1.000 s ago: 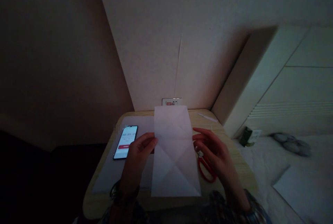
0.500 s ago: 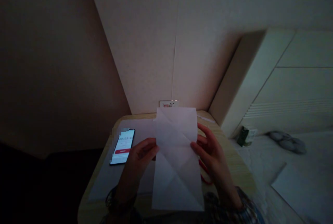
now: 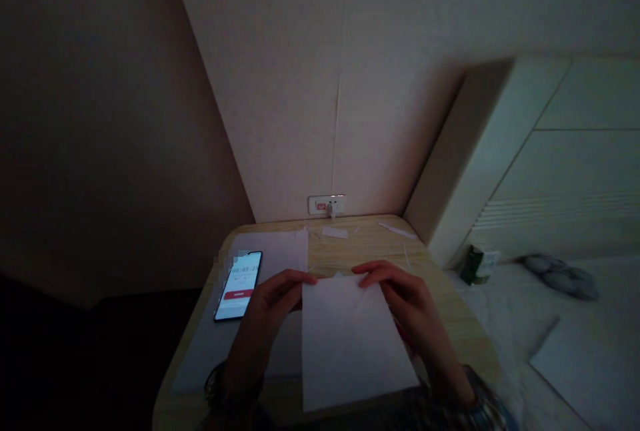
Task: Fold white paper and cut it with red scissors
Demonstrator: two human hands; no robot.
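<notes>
A white sheet of paper (image 3: 353, 347) hangs tilted above the near part of the small wooden table (image 3: 370, 244), its upper edge between my two hands. My left hand (image 3: 275, 297) pinches the top left corner with thumb and fingers. At the upper right edge, my right hand (image 3: 400, 294) has its fingers closed on the paper. A small white point sticks up behind the top edge. Something red shows in part under my right hand, mostly hidden.
A phone (image 3: 238, 285) with a lit timer lies on white paper (image 3: 273, 244) at the table's left. Paper scraps (image 3: 335, 233) lie near the wall socket (image 3: 326, 205). Right of the table, a small box (image 3: 479, 264), a grey item (image 3: 560, 275) and a white sheet (image 3: 583, 364) rest on a bed.
The paper's upper part no longer stands tall; its top edge is lower and it looks shorter. My right hand has moved up to that edge. The socket and scraps behind now show.
</notes>
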